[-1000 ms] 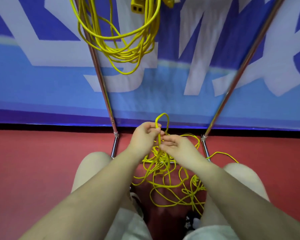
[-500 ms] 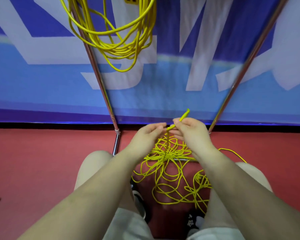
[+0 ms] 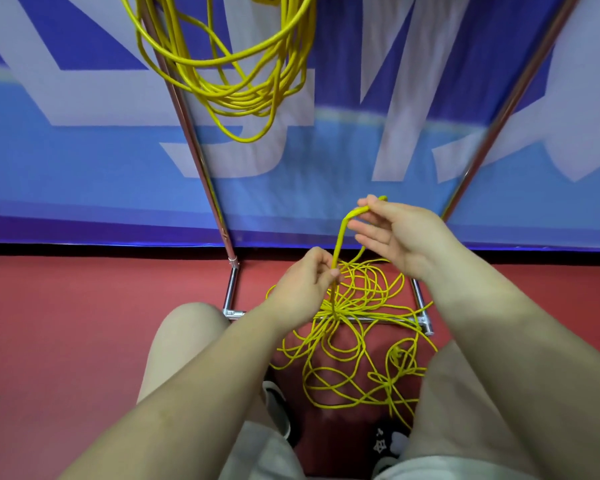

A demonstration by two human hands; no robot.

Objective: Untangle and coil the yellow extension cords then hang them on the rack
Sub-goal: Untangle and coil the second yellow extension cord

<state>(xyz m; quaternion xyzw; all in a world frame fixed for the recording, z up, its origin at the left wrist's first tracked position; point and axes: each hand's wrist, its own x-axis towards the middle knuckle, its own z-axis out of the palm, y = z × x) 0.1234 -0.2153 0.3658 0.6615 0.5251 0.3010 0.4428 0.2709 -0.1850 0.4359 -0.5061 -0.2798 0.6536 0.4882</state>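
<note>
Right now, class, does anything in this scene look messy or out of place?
Yes. The tangled cord sprawls in knotted loops on the red floor, draped over the rack's base bar. Left hand and right hand pinch one strand. The coiled cord hangs neatly.

Left hand [image 3: 300, 284] low, fingers curled in pinching grip; right hand [image 3: 400, 233] raised higher, fingertips pinching, other fingers spread.

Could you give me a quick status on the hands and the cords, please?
Left hand pinches a strand low, right hand pinches its doubled end higher. Tangled cord on red floor, draped over rack base bar. One coiled cord already hung.
</note>
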